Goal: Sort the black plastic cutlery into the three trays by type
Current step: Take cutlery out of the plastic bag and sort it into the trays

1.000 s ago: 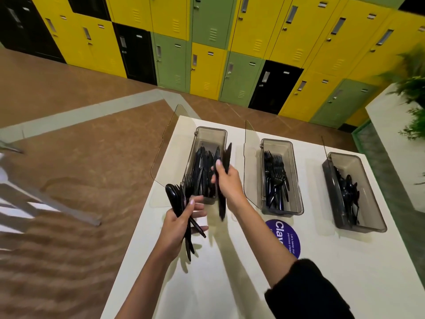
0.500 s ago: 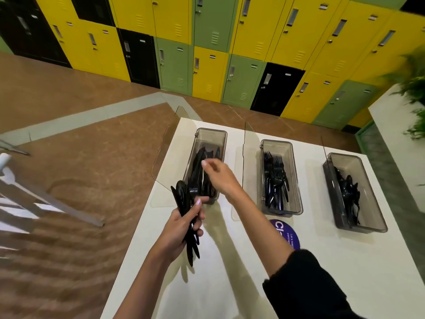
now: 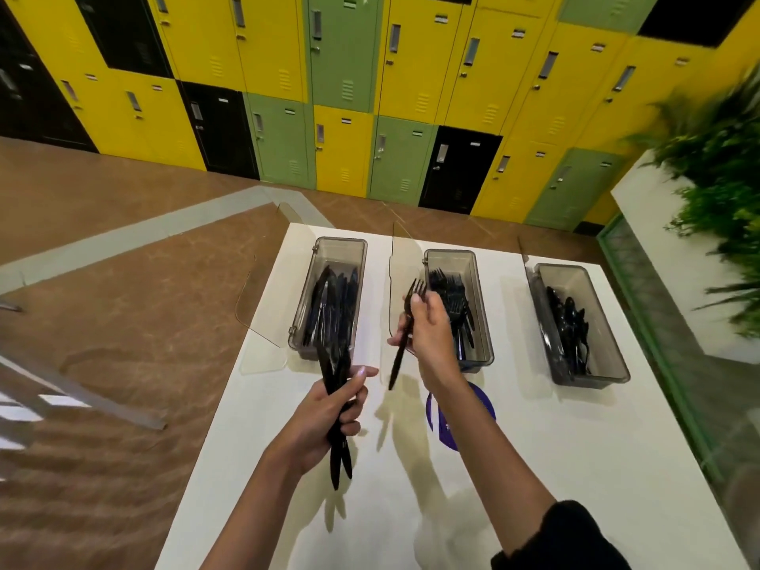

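1. While a bundle of black cutlery (image 3: 332,366) was gripped in the left hand (image 3: 325,417) above the near-left part of the white table (image 3: 534,466), a single black fork (image 3: 398,357) was held in the right hand (image 3: 432,335), with the fingers curled round its upper handle.
2. The fork was kept up off the table. Its tines were pointed away from the person, and the handle tail was left sticking out below the hand.
3. Three smoky trays were lined up along the far side: the knife tray (image 3: 341,240) on the left, the fork tray (image 3: 450,253) in the middle and the spoon tray (image 3: 559,267) on the right.
4. Here's the bit that mattered. The fork tray was found just right of the right hand, partly hidden behind it. The fork's long axis was lined up nearly parallel with the tray's length, tines toward the same far end as the forks (image 3: 450,298) already piled inside. So probably only a short shift right and a lowering would be needed, with hardly any twisting.
5. The right hand was clearly the nearer one. The bundle was parked in front of the knife tray, and exactly what was mixed into it couldn't be made out.
6. A clear raised lid (image 3: 395,257) was noticed right beside the tines, so a snag there could be risked.
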